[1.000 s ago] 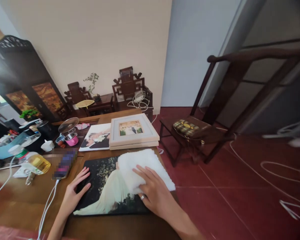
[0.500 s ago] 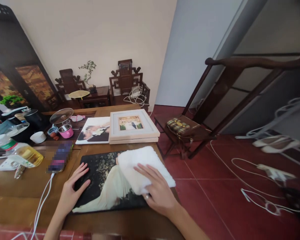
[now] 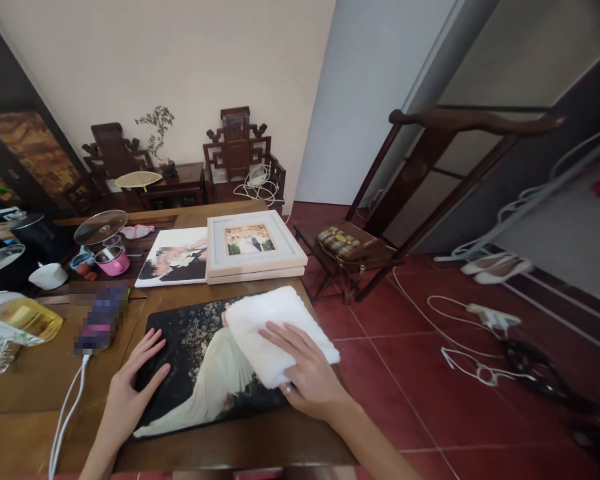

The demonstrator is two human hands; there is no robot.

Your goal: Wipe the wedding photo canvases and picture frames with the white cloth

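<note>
A dark photo panel (image 3: pixel 180 353), showing a figure in a long pale dress, lies flat at the table's front edge. My left hand (image 3: pixel 133 380) rests on its left edge, fingers spread. Over the panel's upper right part lies a fluffy white cloth (image 3: pixel 260 313), whose corner reaches past the panel's right side. My right hand (image 3: pixel 303 363) presses on this cloth, its fingers close together and the thumb by the lower edge; a ring shows on it. The cloth hides part of the picture.
Behind the panel are stacked pale frames (image 3: pixel 256 272) and another photo panel (image 3: pixel 173 257). To the left lie a phone (image 3: pixel 100 320) with a white cable, a bottle of yellow liquid (image 3: pixel 30 317) and a pink cup (image 3: pixel 113 261). A wooden chair (image 3: pixel 375 250) holding a checked bag (image 3: pixel 337 241) stands right.
The view has turned a little to the right, so everything sits further left. Both hands and the cloth keep nearly the same places on the panel.
</note>
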